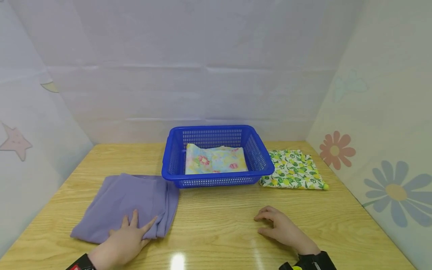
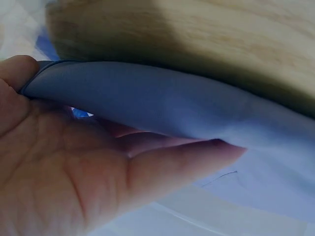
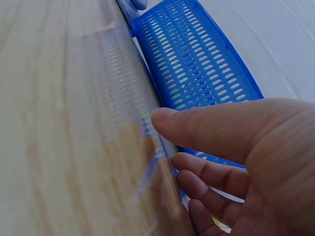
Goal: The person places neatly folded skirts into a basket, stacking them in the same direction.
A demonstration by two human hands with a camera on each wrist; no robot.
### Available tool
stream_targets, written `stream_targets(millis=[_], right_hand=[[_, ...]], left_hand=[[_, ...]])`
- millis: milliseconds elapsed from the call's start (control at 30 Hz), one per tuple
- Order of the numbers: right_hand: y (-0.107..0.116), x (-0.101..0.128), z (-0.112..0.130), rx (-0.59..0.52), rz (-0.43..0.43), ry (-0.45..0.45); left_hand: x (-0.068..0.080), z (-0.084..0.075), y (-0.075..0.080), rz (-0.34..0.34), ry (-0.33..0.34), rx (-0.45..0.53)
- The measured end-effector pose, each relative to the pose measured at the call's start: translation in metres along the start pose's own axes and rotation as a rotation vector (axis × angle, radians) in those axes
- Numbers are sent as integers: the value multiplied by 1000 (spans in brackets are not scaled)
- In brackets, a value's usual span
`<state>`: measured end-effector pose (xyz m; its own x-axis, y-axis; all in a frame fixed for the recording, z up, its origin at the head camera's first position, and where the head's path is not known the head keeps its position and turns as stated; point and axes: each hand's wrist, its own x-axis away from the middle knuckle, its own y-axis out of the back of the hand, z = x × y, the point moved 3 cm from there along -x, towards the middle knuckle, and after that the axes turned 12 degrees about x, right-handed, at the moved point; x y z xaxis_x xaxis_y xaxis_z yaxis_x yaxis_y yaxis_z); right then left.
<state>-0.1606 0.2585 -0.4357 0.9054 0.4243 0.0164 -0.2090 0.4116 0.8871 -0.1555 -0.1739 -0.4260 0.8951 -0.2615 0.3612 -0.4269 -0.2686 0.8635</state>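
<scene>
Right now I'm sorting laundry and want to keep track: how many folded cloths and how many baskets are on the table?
Folded cloths: 3, namely the plain lilac folded cloth under the left hand, the pastel flower-print folded cloth in the basket, and the green-and-yellow lemon-print folded cloth.
Baskets: 1, the blue slotted plastic basket.
Total: 4.

A folded lavender cloth (image 1: 125,202) lies flat on the left side of the wooden worktop (image 1: 219,225), just left of a blue basket's front corner. Smooth and plain, it shows soft creases running toward its near right corner, where the left hand (image 1: 123,242) pinches the edge, thumb under the fabric (image 2: 162,103) and fingers (image 1: 135,219) spread on top.
</scene>
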Motion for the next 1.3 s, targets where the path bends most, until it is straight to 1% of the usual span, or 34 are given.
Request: stream_targets(millis=[200,300,400,533,633,700,833,933,1000,1067,1167,1233,1300], right_hand=[[1,1,0,1,0,1],[1,1,1,-8,4,3],[0,0,0,-9,3,4],[0,-1,-1,2,0,-4],[0,-1,-1,0,3,-8],[0,-2,-1,-9,8,-9],[-1,-2,-1,-18,7,-8],[-3,-3,-1,-16,-6,-6],[-3,-3,-2,-22,-8,-13],[-1,-2,-2,-24,-5,-10],[1,-1,0,-32,9,-6],[2,1,2,-32,16,2],[3,2,3,-31,19,3]], left_hand=[[-2,-11,-6,15,-35,-18],[-5,-21,-10,22,-47,-28],[-7,-34,-12,10,-63,-53],[-9,-51,-15,-33,-135,-110],[-9,-62,-17,-39,-167,-136],[-9,-69,-20,-24,-160,-152],[-11,-85,-29,56,-102,-136],[-14,-100,-36,89,-64,-129],[-17,-111,-39,75,-60,-142],[-19,-124,-40,41,-69,-153],[-23,-141,-40,24,-60,-161],[-24,-151,-41,30,-51,-165],[-25,-160,-43,52,-44,-174]])
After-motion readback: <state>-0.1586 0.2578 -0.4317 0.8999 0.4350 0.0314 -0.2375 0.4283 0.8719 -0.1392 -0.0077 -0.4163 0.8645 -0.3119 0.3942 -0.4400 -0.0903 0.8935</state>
